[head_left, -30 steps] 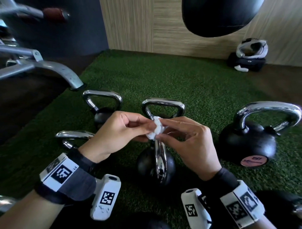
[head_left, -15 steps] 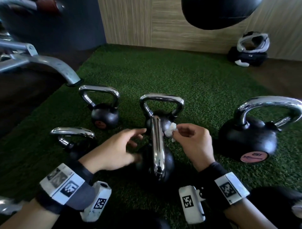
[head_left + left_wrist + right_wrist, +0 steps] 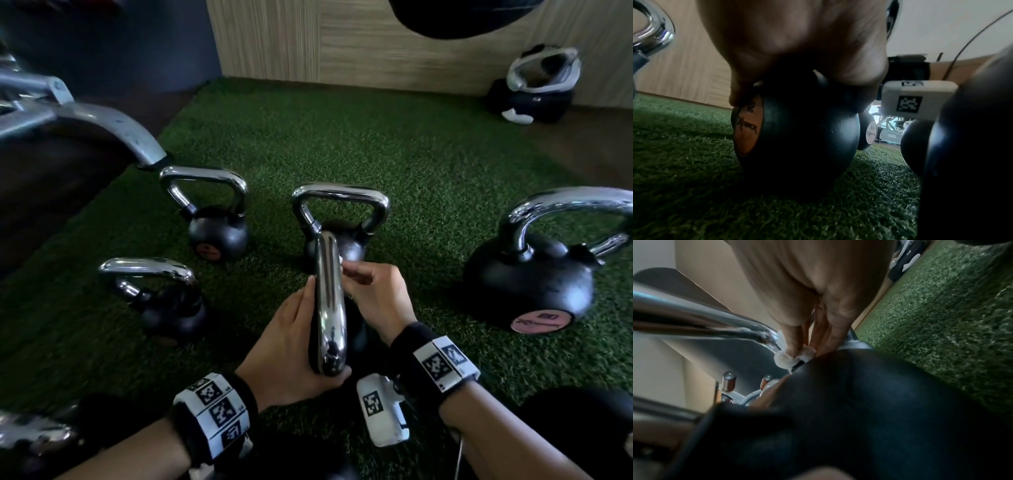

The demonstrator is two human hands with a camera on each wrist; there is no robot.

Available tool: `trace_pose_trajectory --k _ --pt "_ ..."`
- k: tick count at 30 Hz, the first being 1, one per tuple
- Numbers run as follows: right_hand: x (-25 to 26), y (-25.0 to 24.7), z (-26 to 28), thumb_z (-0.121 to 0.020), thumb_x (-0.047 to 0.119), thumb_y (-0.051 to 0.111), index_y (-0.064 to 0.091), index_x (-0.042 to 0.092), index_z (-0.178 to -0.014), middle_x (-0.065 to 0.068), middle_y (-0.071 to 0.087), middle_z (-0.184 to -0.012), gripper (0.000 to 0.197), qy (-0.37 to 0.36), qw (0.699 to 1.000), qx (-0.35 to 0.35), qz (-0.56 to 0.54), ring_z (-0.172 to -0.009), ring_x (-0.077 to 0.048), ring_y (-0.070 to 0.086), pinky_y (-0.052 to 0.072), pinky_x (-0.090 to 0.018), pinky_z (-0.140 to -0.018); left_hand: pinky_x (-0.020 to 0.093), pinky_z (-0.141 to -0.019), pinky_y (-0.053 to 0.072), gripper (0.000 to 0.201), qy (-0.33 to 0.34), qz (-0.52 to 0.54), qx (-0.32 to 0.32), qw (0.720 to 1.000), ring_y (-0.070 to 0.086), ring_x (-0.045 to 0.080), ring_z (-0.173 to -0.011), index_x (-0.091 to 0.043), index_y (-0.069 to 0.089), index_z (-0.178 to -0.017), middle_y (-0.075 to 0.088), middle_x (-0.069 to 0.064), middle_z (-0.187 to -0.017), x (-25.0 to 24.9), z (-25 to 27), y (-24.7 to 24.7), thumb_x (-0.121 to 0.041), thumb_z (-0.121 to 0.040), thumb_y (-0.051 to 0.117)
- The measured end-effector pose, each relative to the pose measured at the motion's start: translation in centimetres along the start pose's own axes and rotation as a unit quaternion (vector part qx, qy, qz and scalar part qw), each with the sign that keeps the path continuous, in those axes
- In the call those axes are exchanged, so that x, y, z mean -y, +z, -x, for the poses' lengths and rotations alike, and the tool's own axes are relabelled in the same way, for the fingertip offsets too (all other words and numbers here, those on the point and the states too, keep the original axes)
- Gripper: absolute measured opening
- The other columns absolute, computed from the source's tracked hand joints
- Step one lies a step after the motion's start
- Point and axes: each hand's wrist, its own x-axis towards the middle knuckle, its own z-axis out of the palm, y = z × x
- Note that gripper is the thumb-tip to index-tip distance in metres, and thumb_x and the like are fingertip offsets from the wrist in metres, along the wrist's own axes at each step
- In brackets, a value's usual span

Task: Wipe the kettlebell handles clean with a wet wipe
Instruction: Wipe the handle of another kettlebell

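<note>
In the head view a black kettlebell stands in the middle of the turf, its chrome handle (image 3: 330, 301) seen end-on. My left hand (image 3: 294, 346) grips it from the left, thumb under the handle's near end. The left wrist view shows that palm on the black ball (image 3: 797, 138), a fingertip by its orange label. My right hand (image 3: 371, 291) pinches a crumpled white wet wipe (image 3: 342, 263) against the handle's far end. In the right wrist view the wipe (image 3: 791, 356) sits where the chrome handle (image 3: 694, 318) meets the ball.
Other kettlebells stand around: one just behind (image 3: 339, 212), two at the left (image 3: 219, 236) (image 3: 171, 308), a large one at the right (image 3: 531, 284). A grey machine leg (image 3: 113, 126) reaches in from the left. A bag (image 3: 534, 92) lies at the back right.
My left hand has let go of the wipe and dropped onto the kettlebell. My right hand has carried the wipe down to the far end of the handle.
</note>
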Motion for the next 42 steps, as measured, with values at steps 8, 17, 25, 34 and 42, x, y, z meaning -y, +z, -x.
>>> trace_pose_trajectory --k 8,17,25,34,42 --pt "1.5 -0.4 -1.2 -0.089 0.023 0.078 0.083 0.024 -0.1 0.016 0.078 -0.086 0.012 -0.089 0.994 -0.039 0.041 -0.08 0.004 0.072 0.06 -0.023 -0.08 0.036 -0.121 0.033 0.12 0.002 0.052 -0.015 0.999 0.029 0.015 -0.15 -0.008 0.029 -0.158 0.035 0.0 -0.16 1.2 0.0 0.3 -0.069 -0.067 0.076" --pt "2.3 -1.3 -0.9 -0.085 0.003 0.078 0.08 0.012 -0.111 0.008 0.075 -0.101 0.027 -0.21 0.968 -0.117 0.073 -0.087 0.006 0.066 0.045 0.001 -0.077 0.007 -0.112 0.029 0.097 0.072 0.154 0.001 0.985 0.047 0.007 -0.126 -0.035 0.027 -0.141 0.046 -0.009 -0.136 0.6 -0.8 -3.0 -0.057 -0.062 0.078" --pt "2.3 -1.5 0.0 -0.081 -0.007 0.078 0.078 0.004 -0.111 0.006 0.069 -0.099 0.032 -0.309 0.939 -0.13 0.08 -0.088 0.0 0.063 0.049 -0.003 -0.076 0.037 -0.106 0.05 0.103 0.054 0.107 0.039 0.992 0.059 0.014 -0.12 -0.014 0.046 -0.144 0.055 -0.01 -0.128 1.2 -1.6 -3.6 -0.063 -0.061 0.083" --pt "2.9 -2.6 1.4 -0.085 -0.008 0.072 0.078 0.005 -0.112 -0.003 0.07 -0.104 0.031 -0.372 0.919 -0.072 0.103 -0.091 -0.005 0.065 0.054 -0.017 -0.084 0.024 -0.108 0.041 0.088 0.008 0.026 0.11 0.993 0.05 0.004 -0.116 -0.023 0.05 -0.137 0.045 -0.018 -0.119 0.4 -3.0 -5.3 -0.053 -0.064 0.09" --pt "3.3 -2.4 5.8 -0.085 -0.003 0.077 0.08 0.009 -0.108 0.0 0.072 -0.103 0.027 -0.389 0.916 -0.051 0.079 -0.093 -0.004 0.069 0.054 -0.015 -0.086 0.021 -0.11 0.039 0.087 -0.021 0.057 0.157 0.986 0.052 0.008 -0.127 -0.024 0.052 -0.14 0.053 -0.01 -0.136 0.3 -3.9 -6.3 -0.046 -0.066 0.093"
